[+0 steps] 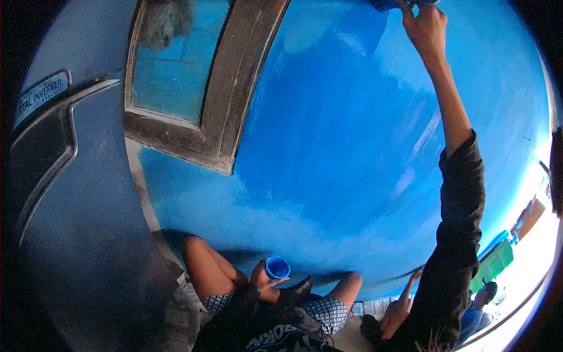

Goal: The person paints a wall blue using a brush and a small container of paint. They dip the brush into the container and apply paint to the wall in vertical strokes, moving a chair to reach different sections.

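Note:
My left hand (261,276) is low in front of my lap, its fingers wrapped round a small cup (277,267) with blue paint inside. High at the top edge of the view, my right hand (427,28) is closed on a paintbrush (385,4) against the wall. Only part of the brush shows, dark blue at its end; the rest is cut off by the frame. Around and below it, the blue wall (328,129) carries a darker, fresher-looking patch over lighter blue, with several pale streaks.
A worn wooden window frame (223,88) with a glass pane is set in the wall. At left stands a large grey appliance (88,193) with a "digital inverter" label (42,97). Other people (478,308) are at lower right, near a green container (492,264).

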A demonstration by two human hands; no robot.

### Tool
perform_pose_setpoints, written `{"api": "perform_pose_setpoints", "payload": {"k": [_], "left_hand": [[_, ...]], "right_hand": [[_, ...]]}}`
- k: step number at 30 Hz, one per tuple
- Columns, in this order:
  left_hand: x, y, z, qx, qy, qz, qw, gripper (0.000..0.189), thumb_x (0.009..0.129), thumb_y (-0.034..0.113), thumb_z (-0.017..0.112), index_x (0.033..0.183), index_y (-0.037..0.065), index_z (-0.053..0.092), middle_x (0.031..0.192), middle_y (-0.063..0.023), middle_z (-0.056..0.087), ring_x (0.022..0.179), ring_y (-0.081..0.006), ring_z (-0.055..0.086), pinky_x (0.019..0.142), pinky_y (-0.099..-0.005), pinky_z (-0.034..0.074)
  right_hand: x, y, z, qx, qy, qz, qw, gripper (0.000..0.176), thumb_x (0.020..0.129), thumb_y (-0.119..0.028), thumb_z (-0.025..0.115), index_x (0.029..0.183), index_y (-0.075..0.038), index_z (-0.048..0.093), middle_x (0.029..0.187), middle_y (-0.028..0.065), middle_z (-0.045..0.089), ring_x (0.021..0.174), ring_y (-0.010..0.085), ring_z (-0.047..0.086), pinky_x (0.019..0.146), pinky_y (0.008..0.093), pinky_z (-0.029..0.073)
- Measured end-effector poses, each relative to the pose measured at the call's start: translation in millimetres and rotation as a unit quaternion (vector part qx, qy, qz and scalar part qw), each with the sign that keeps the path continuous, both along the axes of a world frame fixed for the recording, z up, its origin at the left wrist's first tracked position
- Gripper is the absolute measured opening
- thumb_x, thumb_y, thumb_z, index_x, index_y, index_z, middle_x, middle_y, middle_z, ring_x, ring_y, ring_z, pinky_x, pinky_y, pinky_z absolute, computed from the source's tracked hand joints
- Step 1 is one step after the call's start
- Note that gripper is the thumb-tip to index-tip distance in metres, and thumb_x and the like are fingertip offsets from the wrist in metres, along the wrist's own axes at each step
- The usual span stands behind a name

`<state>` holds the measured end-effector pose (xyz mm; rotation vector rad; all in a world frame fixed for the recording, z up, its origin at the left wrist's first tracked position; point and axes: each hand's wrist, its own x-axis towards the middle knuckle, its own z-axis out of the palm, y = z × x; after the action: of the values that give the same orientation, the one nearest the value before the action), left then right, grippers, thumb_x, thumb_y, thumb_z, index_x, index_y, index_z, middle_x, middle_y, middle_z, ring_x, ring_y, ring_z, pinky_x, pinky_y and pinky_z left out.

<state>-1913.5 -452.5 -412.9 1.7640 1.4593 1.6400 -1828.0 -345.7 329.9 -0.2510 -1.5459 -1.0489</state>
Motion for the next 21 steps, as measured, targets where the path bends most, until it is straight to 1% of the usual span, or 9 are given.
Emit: {"api": "perform_pose_setpoints", "payload": {"k": [1, 2, 3, 6, 12, 14, 15, 19, 21], "left_hand": [[2, -1, -2, 0.009, -0.001, 0.027, 1.000, 0.082, 0.062, 0.050, 0.093, 0.119, 0.002, 0.060, 0.110, -0.0170, 0.068, 0.103, -0.0335, 0.066, 0.088, -0.0439, 0.053], [4, 1, -3, 0.018, -0.003, 0.055, 0.998, 0.080, 0.063, 0.046, 0.094, 0.120, 0.001, 0.059, 0.110, -0.0173, 0.068, 0.105, -0.0323, 0.066, 0.089, -0.0433, 0.054], [5, 1, -6, 0.019, -0.009, 0.051, 0.998, 0.080, 0.063, 0.046, 0.094, 0.120, 0.001, 0.059, 0.110, -0.0173, 0.068, 0.105, -0.0323, 0.066, 0.089, -0.0432, 0.054], [2, 1, -5, 0.019, -0.022, 0.038, 0.999, 0.081, 0.063, 0.045, 0.094, 0.120, 0.001, 0.059, 0.111, -0.0174, 0.068, 0.106, -0.0321, 0.066, 0.089, -0.0432, 0.054], [2, -4, -2, 0.014, -0.027, 0.030, 0.999, 0.081, 0.063, 0.044, 0.094, 0.121, 0.001, 0.058, 0.112, -0.0174, 0.068, 0.106, -0.0316, 0.066, 0.089, -0.0430, 0.054], [3, -4, 0, 0.014, -0.026, 0.029, 0.999, 0.081, 0.063, 0.044, 0.094, 0.121, 0.001, 0.058, 0.112, -0.0174, 0.068, 0.107, -0.0315, 0.066, 0.089, -0.0429, 0.054], [4, -4, 0, 0.013, -0.025, 0.029, 0.999, 0.081, 0.063, 0.043, 0.094, 0.121, 0.001, 0.058, 0.112, -0.0174, 0.067, 0.107, -0.0314, 0.066, 0.089, -0.0429, 0.054], [2, -5, 3, 0.006, -0.018, 0.026, 0.999, 0.081, 0.063, 0.043, 0.095, 0.122, 0.001, 0.058, 0.113, -0.0174, 0.067, 0.107, -0.0312, 0.066, 0.090, -0.0428, 0.054], [1, -4, 5, 0.003, -0.018, 0.022, 1.000, 0.081, 0.063, 0.042, 0.095, 0.122, 0.001, 0.058, 0.113, -0.0174, 0.067, 0.108, -0.0310, 0.066, 0.090, -0.0427, 0.054]], "right_hand": [[-3, -2, -3, 0.041, -0.031, 0.053, 0.997, 0.012, 0.093, -0.010, 0.065, 0.099, 0.000, 0.066, 0.104, 0.0186, 0.068, 0.095, 0.0402, 0.065, 0.080, 0.0465, 0.053], [0, 6, -4, 0.174, -0.111, 0.075, 0.976, 0.020, 0.091, -0.024, 0.070, 0.102, -0.008, 0.071, 0.100, 0.0136, 0.072, 0.084, 0.0345, 0.070, 0.074, 0.0416, 0.056], [3, 20, -24, 0.106, -0.091, 0.032, 0.990, 0.017, 0.089, -0.011, 0.068, 0.106, -0.010, 0.068, 0.105, 0.0112, 0.070, 0.089, 0.0341, 0.069, 0.076, 0.0417, 0.057], [14, 25, -98, 0.116, -0.228, -0.081, 0.963, 0.042, 0.074, -0.007, 0.071, 0.115, -0.002, 0.065, 0.116, 0.0147, 0.065, 0.106, 0.0333, 0.065, 0.084, 0.0444, 0.058], [47, -15, -241, -0.058, -0.362, -0.068, 0.928, 0.048, 0.072, -0.007, 0.070, 0.120, -0.001, 0.066, 0.122, 0.0125, 0.064, 0.112, 0.0317, 0.064, 0.094, 0.0416, 0.056], [53, -18, -238, -0.156, -0.372, -0.002, 0.915, 0.043, 0.072, -0.010, 0.072, 0.114, -0.003, 0.069, 0.117, 0.0135, 0.067, 0.112, 0.0318, 0.065, 0.094, 0.0425, 0.056], [53, -11, -220, -0.111, -0.353, 0.061, 0.927, 0.032, 0.077, -0.014, 0.074, 0.107, -0.005, 0.072, 0.112, 0.0148, 0.069, 0.108, 0.0325, 0.066, 0.090, 0.0429, 0.056], [54, 9, -107, -0.185, -0.174, 0.052, 0.966, 0.021, 0.087, -0.021, 0.075, 0.099, -0.004, 0.074, 0.094, 0.0156, 0.073, 0.088, 0.0332, 0.070, 0.074, 0.0429, 0.053], [53, 14, -51, -0.048, -0.131, 0.011, 0.990, 0.030, 0.089, -0.031, 0.074, 0.093, -0.001, 0.074, 0.085, 0.0203, 0.071, 0.074, 0.0388, 0.069, 0.065, 0.0432, 0.053]]}}
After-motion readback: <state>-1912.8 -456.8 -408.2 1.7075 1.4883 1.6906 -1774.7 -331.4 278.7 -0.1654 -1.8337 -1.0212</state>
